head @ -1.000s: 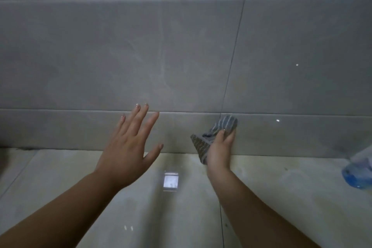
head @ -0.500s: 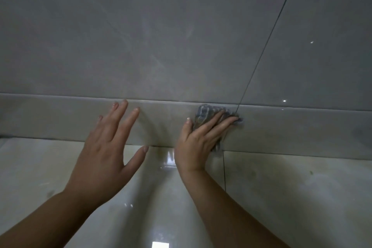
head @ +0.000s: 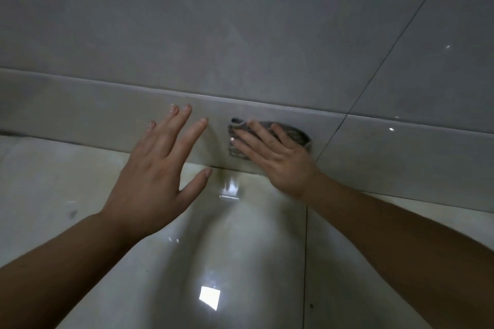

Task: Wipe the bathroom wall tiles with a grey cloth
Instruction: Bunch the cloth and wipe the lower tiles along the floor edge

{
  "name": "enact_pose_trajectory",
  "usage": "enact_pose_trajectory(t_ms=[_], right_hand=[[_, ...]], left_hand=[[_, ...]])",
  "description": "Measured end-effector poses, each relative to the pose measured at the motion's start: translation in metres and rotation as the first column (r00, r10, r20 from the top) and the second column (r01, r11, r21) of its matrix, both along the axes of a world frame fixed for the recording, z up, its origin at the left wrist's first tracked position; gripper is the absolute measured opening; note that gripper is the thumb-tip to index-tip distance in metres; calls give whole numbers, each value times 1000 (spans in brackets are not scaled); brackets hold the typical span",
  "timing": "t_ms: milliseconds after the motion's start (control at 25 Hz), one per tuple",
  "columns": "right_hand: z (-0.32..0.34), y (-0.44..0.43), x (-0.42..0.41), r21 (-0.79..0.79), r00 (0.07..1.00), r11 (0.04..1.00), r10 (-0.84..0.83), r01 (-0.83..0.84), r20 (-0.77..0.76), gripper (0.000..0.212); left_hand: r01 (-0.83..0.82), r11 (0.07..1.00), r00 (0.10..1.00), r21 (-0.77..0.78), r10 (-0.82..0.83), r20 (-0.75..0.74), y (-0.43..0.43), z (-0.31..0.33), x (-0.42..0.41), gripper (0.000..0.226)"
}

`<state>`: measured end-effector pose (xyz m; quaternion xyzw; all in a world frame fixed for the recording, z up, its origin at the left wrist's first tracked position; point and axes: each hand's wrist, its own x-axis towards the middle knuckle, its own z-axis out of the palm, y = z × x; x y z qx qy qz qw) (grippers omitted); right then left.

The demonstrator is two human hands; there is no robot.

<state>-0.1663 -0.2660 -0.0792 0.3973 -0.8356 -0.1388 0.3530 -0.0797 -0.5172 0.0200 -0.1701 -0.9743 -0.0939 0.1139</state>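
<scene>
Grey glossy wall tiles (head: 240, 35) fill the upper view, with a low skirting tile strip (head: 93, 112) where wall meets floor. The grey cloth (head: 294, 134) lies flat against that strip, mostly covered by my right hand (head: 275, 155), which presses it to the tile with straight fingers. My left hand (head: 160, 168) is spread with straight fingers just left of the cloth, its fingertips at the skirting strip; whether they touch it I cannot tell.
A pale glossy floor (head: 227, 262) runs below the skirting and reflects a bright light patch. A dark grout line (head: 387, 56) slants down the wall to the right of the cloth. Another grout line crosses the floor under my right forearm.
My right hand has slid the cloth leftward along the skirting strip and now lies flat over it with fingers pointing left. The view has tilted and moved closer. My left hand stays spread.
</scene>
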Motion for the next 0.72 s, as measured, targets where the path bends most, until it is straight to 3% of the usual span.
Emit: enact_pose_trajectory(t_ms=[120, 200, 360, 520, 720], right_hand=[[-25, 39, -2, 348, 997, 934, 65, -79, 52, 62], [-20, 73, 5, 418, 997, 906, 50, -67, 51, 60], [20, 92, 13, 272, 999, 961, 39, -46, 32, 59], [32, 13, -4, 65, 996, 994, 91, -90, -24, 58], [-25, -57, -23, 197, 987, 967, 150, -159, 62, 51]], left_hand=[[8, 1000, 1000, 3, -8, 7, 0, -3, 0, 71], [7, 1000, 1000, 9, -7, 4, -1, -4, 0, 70], [13, 1000, 1000, 5, -13, 1, -4, 1, 1, 71], [6, 1000, 1000, 6, -6, -17, -5, 2, -3, 71], [4, 1000, 1000, 6, -4, -26, -13, -8, -7, 71]])
